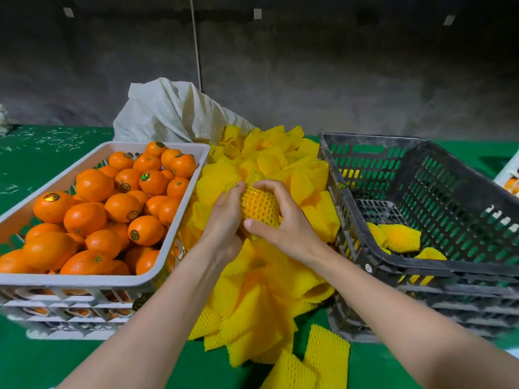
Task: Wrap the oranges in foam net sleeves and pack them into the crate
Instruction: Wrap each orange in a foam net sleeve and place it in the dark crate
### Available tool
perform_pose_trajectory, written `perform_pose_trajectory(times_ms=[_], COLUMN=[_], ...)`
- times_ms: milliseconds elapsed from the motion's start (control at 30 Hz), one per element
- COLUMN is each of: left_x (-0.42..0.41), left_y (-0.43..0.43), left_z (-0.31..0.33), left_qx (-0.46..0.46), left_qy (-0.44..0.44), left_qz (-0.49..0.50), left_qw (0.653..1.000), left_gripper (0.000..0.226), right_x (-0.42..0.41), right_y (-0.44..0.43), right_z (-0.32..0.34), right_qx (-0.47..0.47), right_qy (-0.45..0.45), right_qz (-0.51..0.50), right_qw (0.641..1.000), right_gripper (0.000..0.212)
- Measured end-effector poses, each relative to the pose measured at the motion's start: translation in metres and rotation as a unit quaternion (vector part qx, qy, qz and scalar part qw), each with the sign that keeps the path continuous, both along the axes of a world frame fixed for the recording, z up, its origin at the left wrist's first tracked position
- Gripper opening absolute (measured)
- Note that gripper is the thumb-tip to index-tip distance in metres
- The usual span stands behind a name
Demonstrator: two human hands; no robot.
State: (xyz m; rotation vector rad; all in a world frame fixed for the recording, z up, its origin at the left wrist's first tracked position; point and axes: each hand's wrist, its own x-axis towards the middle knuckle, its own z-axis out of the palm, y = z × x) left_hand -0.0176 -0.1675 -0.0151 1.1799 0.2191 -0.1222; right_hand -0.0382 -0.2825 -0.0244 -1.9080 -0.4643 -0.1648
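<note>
1. Showing orange through its yellow mesh, a netted orange (261,210) is held above a heap of sleeves, midway between two crates.
2. The fruit is grasped from both sides. The left hand (224,220) is curled round its left flank, with the fingertips up at the top of the net. The right hand (285,221) is curled round its right flank, with the thumb pressed to the lower front of the mesh.
3. A bunched end of the sleeve is seen above the fingertips, beyond the fruit.
4. Under and around both hands, a pile of foam net sleeves (261,307) is spread from the back of the table to its near edge. One loose sleeve (327,350) is seen lying apart at the front.
5. To the right, just beside the pile, a dark perforated crate (373,137) is placed. A few wrapped oranges (401,238) are seen on its floor, near its front left corner.
6. To the left, touching the pile, a white crate (70,279) is heaped with bare oranges (92,217). Round stickers are seen on several of them.
7. Behind the pile, a crumpled woven sack (168,110) is slumped open towards the sleeves.
8. Everything is set on a green table surface (42,360). Small pale scraps are scattered over its far left part.
</note>
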Motion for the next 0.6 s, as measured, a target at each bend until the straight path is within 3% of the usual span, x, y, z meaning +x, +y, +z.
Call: perform_pose_trajectory(times_ms=[133, 300, 367, 433, 500, 567, 600], left_x=[-0.001, 0.004, 0.008, 0.014, 0.02, 0.025, 0.027], left_y=[-0.018, -0.059, -0.08, -0.101, -0.12, -0.135, -0.14], left_z=[0.011, 0.02, 0.015, 0.007, 0.0, -0.005, -0.009], left_qx=[0.031, 0.071, 0.133, 0.222, 0.289, 0.313, 0.318], left_qy=[-0.047, -0.139, -0.182, -0.212, -0.22, -0.21, -0.202], left_qz=[-0.049, -0.045, -0.075, -0.108, -0.128, -0.147, -0.149], left_qw=[0.997, 0.987, 0.971, 0.945, 0.923, 0.914, 0.914], left_gripper=[0.055, 0.036, 0.028, 0.02, 0.02, 0.026, 0.03], right_x=[0.01, 0.034, 0.051, 0.072, 0.094, 0.11, 0.116], right_y=[-0.018, -0.068, -0.099, -0.134, -0.17, -0.197, -0.202], right_z=[0.012, 0.04, 0.051, 0.056, 0.05, 0.031, 0.019], right_qx=[0.041, 0.103, 0.187, 0.23, 0.111, -0.185, -0.332], right_qy=[0.004, -0.067, -0.106, -0.082, -0.026, 0.057, 0.098], right_qz=[-0.026, -0.124, -0.198, -0.265, -0.327, -0.315, -0.268], right_qw=[0.999, 0.985, 0.956, 0.933, 0.938, 0.929, 0.899], right_gripper=[0.06, 0.051, 0.045, 0.043, 0.046, 0.049, 0.051])
